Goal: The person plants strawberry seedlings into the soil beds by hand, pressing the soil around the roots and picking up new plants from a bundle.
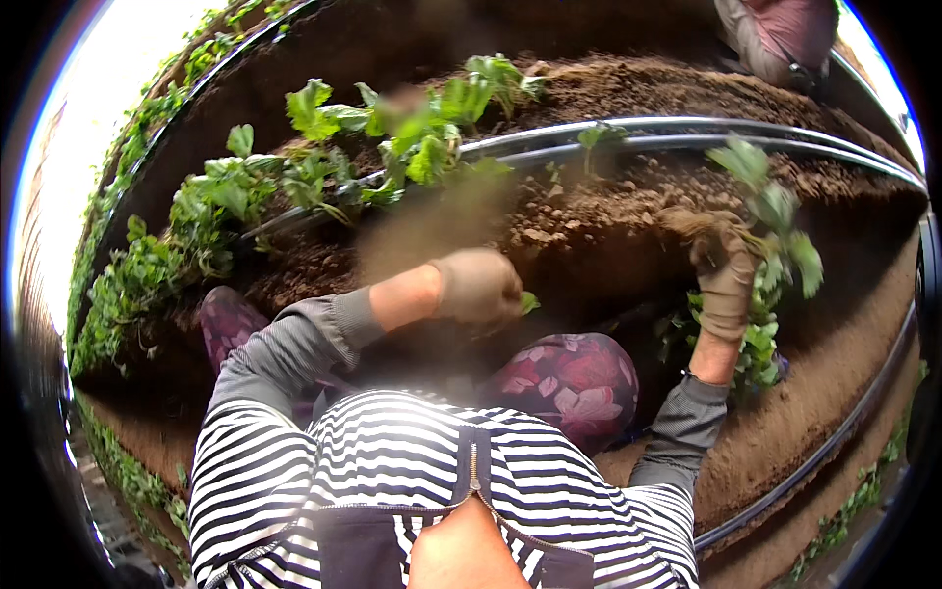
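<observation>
My right hand [725, 283], in a tan glove, is closed on a young strawberry-like plant [784, 213]; its roots [695, 221] point left over the soil and its leaves hang to the right. My left hand [482, 291], gloved the same way, is blurred and curled above the furrow by my knee. A small green leaf [530, 302] shows at its fingers; whether the hand holds it I cannot tell. More leafy plants [758, 346] lie beneath my right wrist. One small seedling [589, 143] stands upright on the soil bed by the drip hoses.
Leafy plants [213, 199] fill the bed's left part. Two dark drip hoses [662, 132] run along the bed of crumbly soil [559, 213]. A co-worker [787, 37] is at the top right. Another hose [809, 467] lies on the bed at lower right. My knee [567, 383] rests between my hands.
</observation>
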Demonstrator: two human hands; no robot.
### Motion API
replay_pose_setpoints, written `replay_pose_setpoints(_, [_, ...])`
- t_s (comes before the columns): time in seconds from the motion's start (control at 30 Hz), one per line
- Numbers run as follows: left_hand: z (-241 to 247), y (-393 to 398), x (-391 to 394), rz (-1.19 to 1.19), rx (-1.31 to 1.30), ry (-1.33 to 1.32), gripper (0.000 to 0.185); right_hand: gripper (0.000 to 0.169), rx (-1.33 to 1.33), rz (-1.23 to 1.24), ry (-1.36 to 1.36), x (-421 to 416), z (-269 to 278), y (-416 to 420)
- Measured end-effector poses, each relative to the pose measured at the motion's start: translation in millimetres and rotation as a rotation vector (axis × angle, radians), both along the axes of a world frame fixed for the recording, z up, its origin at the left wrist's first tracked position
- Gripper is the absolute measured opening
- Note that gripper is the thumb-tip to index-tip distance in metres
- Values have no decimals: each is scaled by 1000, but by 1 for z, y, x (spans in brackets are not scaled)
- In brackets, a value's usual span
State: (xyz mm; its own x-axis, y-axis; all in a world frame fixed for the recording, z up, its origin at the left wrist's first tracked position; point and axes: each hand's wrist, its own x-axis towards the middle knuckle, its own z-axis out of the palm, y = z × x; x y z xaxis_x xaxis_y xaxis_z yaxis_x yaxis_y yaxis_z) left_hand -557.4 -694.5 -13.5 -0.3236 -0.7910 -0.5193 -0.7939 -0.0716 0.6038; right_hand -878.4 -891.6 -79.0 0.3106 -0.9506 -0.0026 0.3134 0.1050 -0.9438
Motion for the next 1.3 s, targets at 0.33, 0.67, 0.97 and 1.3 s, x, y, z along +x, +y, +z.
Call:
replay_pose_setpoints(0.33, [6,-82,-61,503,-150,938,30,31,269,70,-179,85,43,68])
replay_pose_setpoints(0.67, [-12,-99,-41,126,-925,125,27,33,368,339,-531,26,-32,38])
replay_pose_setpoints(0.97, [-10,-230,23,100,-471,-630,34,17,174,258,-993,52,47,14])
replay_pose_setpoints(1.3, [-24,-233,3,8,-349,-611,33,19,-184,113,42,107,18,-60])
